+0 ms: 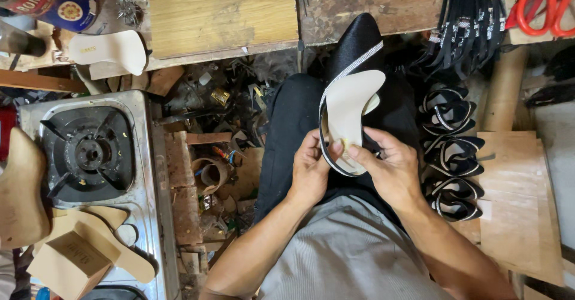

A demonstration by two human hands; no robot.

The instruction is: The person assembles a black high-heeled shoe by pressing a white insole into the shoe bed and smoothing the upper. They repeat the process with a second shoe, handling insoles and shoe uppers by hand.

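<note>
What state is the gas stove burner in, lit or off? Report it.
Off. The black gas stove burner shows no flame or glow; its round head and black grate sit dark on the steel stove top.

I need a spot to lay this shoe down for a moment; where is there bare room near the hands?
Both hands, left hand and right hand, hold the black shoe. Bare patches: the pale wooden board between the loose insole and the worn benchtop, and the plywood sheet right of the stacked uppers. The floor scraps beside the gas stove are crowded.

black pointed shoe upper, cream insole, on lap
</note>
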